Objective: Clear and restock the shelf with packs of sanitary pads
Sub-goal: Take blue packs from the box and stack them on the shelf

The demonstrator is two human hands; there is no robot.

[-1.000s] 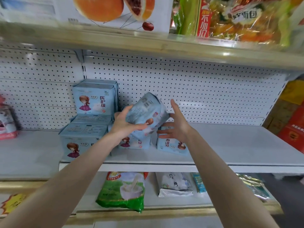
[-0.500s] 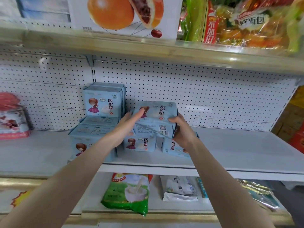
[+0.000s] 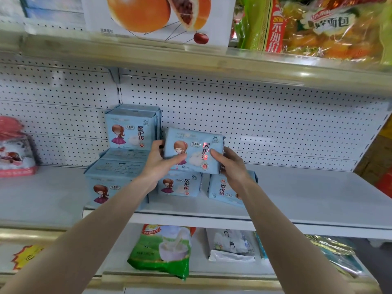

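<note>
our left hand (image 3: 158,161) and right hand (image 3: 230,164) grip the ends of a pale blue plastic pack of sanitary pads (image 3: 194,152), upright and facing us, over two like packs (image 3: 179,185) on the white metal shelf (image 3: 297,196).

Bright, even white light across the whole view. A pink glare flashes off the foil lettering on the held pack of sanitary pads (image 3: 194,152). There's a small hot spot on the upper shelf rail (image 3: 303,74). The lower shelf (image 3: 200,249) sits a shade dimmer. Shelf lines bow toward the edges. The bread bags (image 3: 331,24) top right and the red bag (image 3: 14,149) far left go soft.
</note>
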